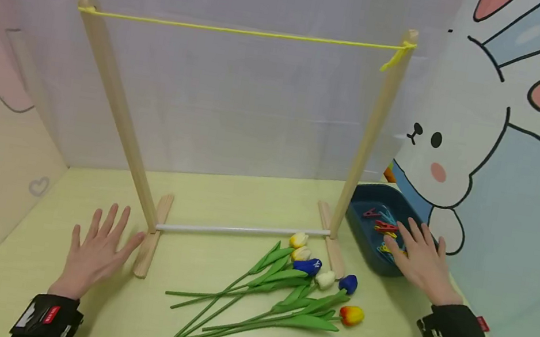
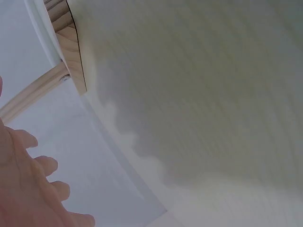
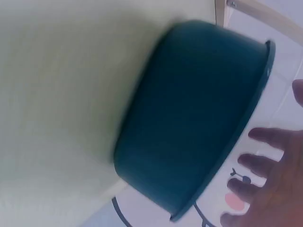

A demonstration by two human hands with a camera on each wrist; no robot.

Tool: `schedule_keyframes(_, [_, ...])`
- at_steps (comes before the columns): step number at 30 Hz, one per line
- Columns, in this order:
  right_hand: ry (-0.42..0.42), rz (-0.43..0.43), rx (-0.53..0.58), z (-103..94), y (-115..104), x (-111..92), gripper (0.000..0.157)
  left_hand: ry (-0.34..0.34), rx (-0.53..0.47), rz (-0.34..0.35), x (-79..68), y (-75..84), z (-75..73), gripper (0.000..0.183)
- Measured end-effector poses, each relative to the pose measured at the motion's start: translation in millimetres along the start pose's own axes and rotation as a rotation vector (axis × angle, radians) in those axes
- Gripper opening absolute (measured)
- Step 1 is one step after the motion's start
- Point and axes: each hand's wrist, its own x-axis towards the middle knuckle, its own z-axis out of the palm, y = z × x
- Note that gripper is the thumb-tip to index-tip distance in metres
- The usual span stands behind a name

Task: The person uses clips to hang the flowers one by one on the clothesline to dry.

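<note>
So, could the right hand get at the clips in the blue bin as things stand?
Probably yes: the right hand hovers by the rim of the bin, fingers spread and holding nothing, and no lid covers the clips.

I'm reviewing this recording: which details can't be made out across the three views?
- Clips: exact count unclear; in the head view the right hand covers part of the tub, and the right wrist view shows only its outside.
- Left hand: cut off by the left edge of the left wrist view.
- Orange patch beyond the tub: too small to identify, head view.
</note>
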Motion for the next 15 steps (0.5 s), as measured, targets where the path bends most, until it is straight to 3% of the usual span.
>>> schedule_keyframes(9, [-0.045,-0.077,-0.075,-27.7,3.1,14.0,0.060,-0.012,-0.012,-0.004,-3.3,-2.9,0.8,0.080])
schedule_keyframes(15, [-0.067,-0.123,-0.122,-36.0,5.6,21.2,0.050,-0.012,-0.013,0.000,-3.2,-1.6,2.1,0.080])
